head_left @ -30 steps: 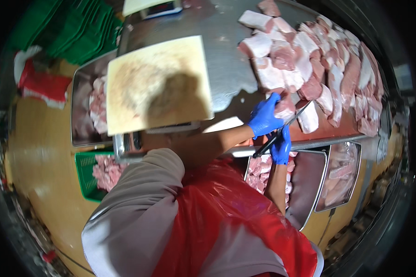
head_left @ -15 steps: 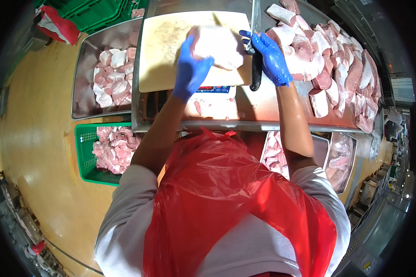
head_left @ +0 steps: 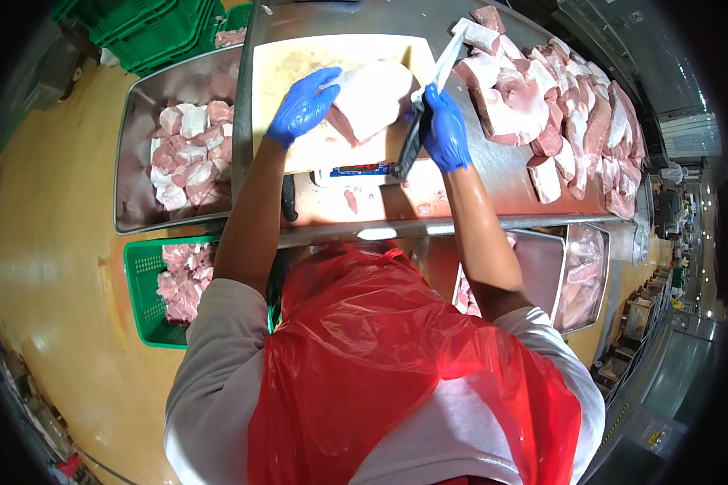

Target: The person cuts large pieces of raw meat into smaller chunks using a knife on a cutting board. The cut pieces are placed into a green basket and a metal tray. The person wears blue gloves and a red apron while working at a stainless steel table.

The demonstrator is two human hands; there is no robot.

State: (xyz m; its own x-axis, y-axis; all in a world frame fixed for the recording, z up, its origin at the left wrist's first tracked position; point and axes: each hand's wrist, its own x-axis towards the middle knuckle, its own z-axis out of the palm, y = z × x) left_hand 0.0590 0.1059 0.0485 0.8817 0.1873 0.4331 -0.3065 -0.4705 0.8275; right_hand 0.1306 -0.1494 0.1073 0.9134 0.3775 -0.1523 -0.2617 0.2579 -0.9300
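Note:
My gloved left hand [head_left: 303,107] rests at the left side of the cutting board [head_left: 275,58], fingers apart, beside the upper-left edge of a pale piece of meat [head_left: 370,99]. My right hand [head_left: 439,125] grips a knife [head_left: 449,56] with a black handle, its blade pointing up beyond the board's right edge. Under the board's front edge a scale with a display [head_left: 360,170] shows partly. A second black knife handle [head_left: 289,200] lies below the board.
The steel table [head_left: 364,232] holds a large pile of pork [head_left: 574,121] on the right. A steel tub of cut chunks [head_left: 190,145] stands left. Below are a green basket of meat [head_left: 182,287] and steel tubs [head_left: 534,267]. Green crates [head_left: 141,36] are stacked at the back left.
Both hands have come from the pork pile to the board, bringing the meat piece and knife. Since half a second ago my left hand has loosened on the meat and shifted left.

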